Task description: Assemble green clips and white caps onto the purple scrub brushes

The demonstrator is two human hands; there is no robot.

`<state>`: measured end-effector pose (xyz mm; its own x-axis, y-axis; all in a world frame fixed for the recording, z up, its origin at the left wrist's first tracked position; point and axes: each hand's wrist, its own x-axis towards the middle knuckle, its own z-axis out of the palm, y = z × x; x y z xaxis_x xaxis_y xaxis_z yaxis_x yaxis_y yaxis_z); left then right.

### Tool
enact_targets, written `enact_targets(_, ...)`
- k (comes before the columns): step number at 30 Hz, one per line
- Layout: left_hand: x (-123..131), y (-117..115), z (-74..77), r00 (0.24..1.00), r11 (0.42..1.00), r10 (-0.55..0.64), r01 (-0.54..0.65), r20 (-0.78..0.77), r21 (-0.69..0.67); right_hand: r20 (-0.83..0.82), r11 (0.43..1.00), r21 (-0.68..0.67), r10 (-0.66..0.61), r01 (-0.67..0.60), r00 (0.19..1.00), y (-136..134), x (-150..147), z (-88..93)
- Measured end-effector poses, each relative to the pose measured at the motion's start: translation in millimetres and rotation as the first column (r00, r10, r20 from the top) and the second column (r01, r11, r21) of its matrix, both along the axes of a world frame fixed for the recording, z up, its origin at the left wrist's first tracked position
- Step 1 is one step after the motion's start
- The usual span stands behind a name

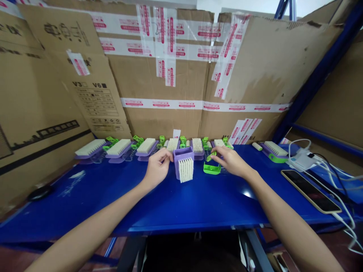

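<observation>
My left hand (159, 166) is closed, its fingertips pinching the upper left edge of a purple case (177, 166). The case is hollow, with its opening facing up, and bears a cream ridged pad (186, 170) on its front. It stands upright or is held so; I cannot tell whether it rests on the table. To its right, my right hand (227, 158) has thumb and fingers closed on a small green plastic part (210, 156). Just below is a bright green tray-shaped end piece (212, 169); whether the two are joined is unclear.
Several similar purple cases with cream pads, such as one at left (119, 148), line the back of the blue table (198, 207). At right lie a cream cylinder (257, 146), another padded case (273, 149), a phone (310, 190) and white cables (334, 170). Cardboard (164, 124) walls the back.
</observation>
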<state>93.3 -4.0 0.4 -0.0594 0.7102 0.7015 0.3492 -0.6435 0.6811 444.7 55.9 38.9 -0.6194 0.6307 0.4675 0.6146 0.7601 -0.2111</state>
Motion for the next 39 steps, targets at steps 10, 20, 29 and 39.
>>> enact_targets(10,-3,-1,3.5,1.000,1.000,-0.013,0.013,-0.005,-0.029,0.002,0.997,-0.058,0.050,-0.050,0.999,-1,-3,-2.8)
enact_targets(20,-4,-2,3.2,0.999,0.988,-0.022,0.028,0.045,-0.149,-0.012,0.993,-0.054,-0.110,0.109,0.994,2,6,0.4)
enact_targets(29,-5,1,0.7,0.999,0.987,-0.027,0.034,0.044,-0.160,-0.020,0.996,-0.071,-0.061,0.059,0.998,7,11,2.3)
enact_targets(39,-2,3,-5.4,0.997,0.988,-0.002,0.014,0.075,-0.156,-0.218,0.984,0.059,-0.152,0.168,0.964,5,11,6.8)
